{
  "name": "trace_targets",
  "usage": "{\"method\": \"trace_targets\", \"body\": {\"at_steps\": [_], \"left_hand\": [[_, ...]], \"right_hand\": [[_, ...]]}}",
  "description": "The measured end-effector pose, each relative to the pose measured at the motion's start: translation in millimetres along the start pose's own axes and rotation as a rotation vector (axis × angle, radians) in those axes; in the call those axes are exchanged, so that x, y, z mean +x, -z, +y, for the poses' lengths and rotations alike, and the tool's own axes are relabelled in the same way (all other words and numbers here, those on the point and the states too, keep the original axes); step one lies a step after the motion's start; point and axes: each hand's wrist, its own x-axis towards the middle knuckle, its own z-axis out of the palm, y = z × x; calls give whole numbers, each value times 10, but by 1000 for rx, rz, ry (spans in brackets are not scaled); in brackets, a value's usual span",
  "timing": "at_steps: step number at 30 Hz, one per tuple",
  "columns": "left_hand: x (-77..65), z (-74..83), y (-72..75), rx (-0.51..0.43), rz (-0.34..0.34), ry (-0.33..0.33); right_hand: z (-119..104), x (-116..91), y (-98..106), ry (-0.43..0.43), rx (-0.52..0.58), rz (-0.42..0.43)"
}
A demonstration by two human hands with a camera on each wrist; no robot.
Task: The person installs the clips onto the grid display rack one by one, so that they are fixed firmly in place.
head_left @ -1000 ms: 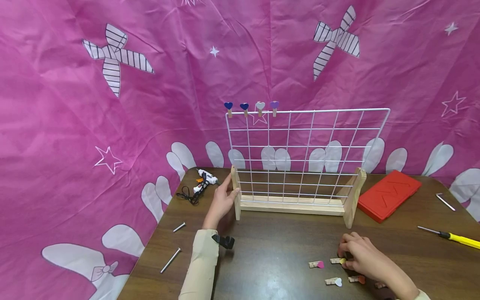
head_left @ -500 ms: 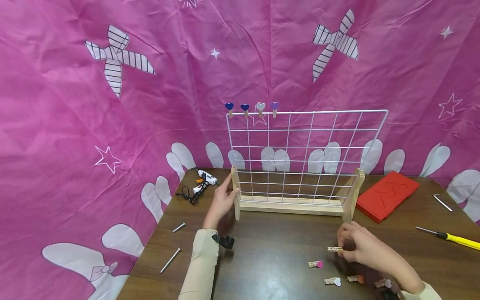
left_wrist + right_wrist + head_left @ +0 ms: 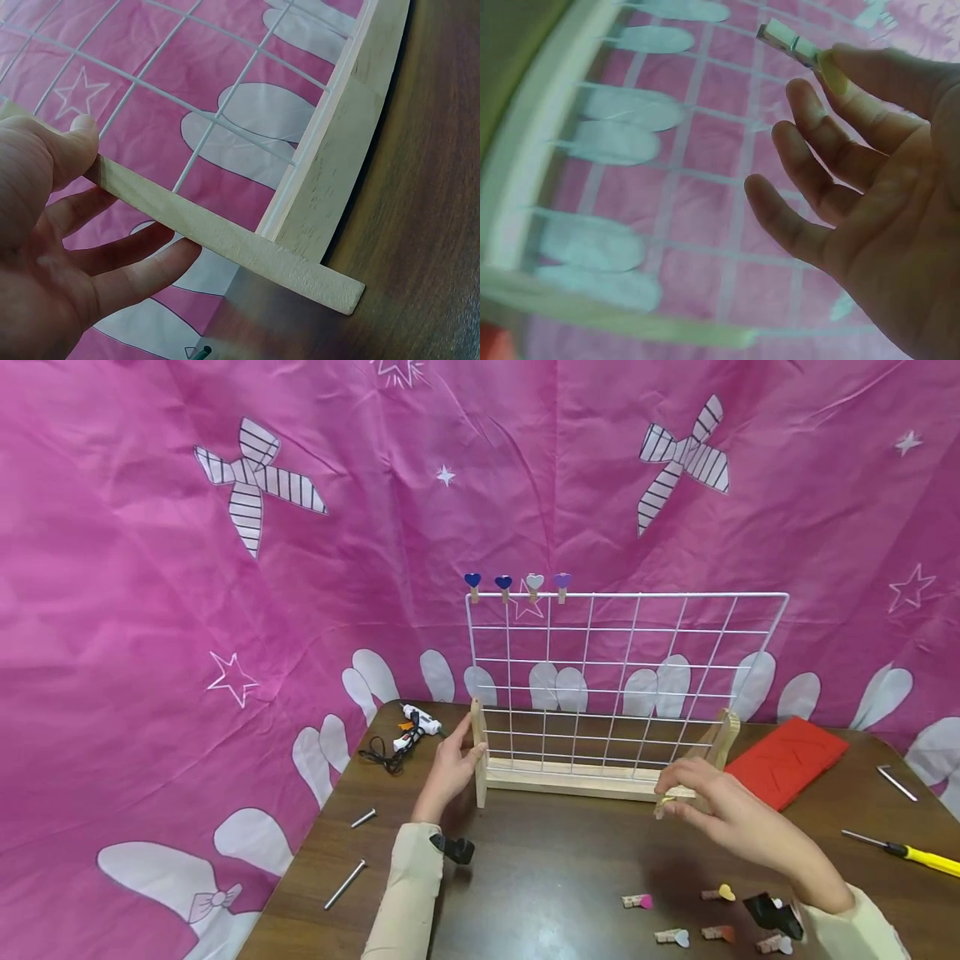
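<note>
My left hand (image 3: 450, 770) grips the left upright of a wooden stand (image 3: 480, 760). In the left wrist view, the thumb lies on one side of the upright (image 3: 217, 229) and fingers on the other. A white wire grid (image 3: 618, 662) stands in this base. My right hand (image 3: 723, 806) pinches a small wooden clothespin (image 3: 789, 43) with a yellow heart, between thumb and index finger, in front of the stand's right part. Two blue-heart clothespins (image 3: 473, 587), a white-heart one (image 3: 534, 587) and a purple-heart one (image 3: 562, 585) are clipped along the grid's top wire at left.
Several heart clothespins, including a pink (image 3: 637, 902), a yellow (image 3: 718, 893) and an orange one (image 3: 718, 933), lie at front right. A red case (image 3: 787, 762), yellow screwdriver (image 3: 926, 858) and hex key (image 3: 897, 783) lie right; a glue gun (image 3: 420, 720) and two bolts (image 3: 345, 885) left.
My right hand has picked the yellow-heart clothespin off the table and carried it up and away toward the grid. The left hand keeps its grip on the upright. The head view has shifted slightly.
</note>
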Motion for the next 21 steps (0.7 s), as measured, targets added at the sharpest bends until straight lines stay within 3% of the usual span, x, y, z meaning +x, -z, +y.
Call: {"method": "trace_targets", "body": {"at_steps": [6,12,17,21], "left_hand": [[-18,19,17,-10,-10,1],[-18,12,16,-19,8,-12],[-32,-4,19,11,4,-9],[-24,-7,1,-1,3,-29]], "right_hand": [[-173,471,280,80,-75,30],[-354,1041,596,128,-165,123],[-487,1522,833,114,-178,217],[-533,1860,1015,46,-203,281]]}}
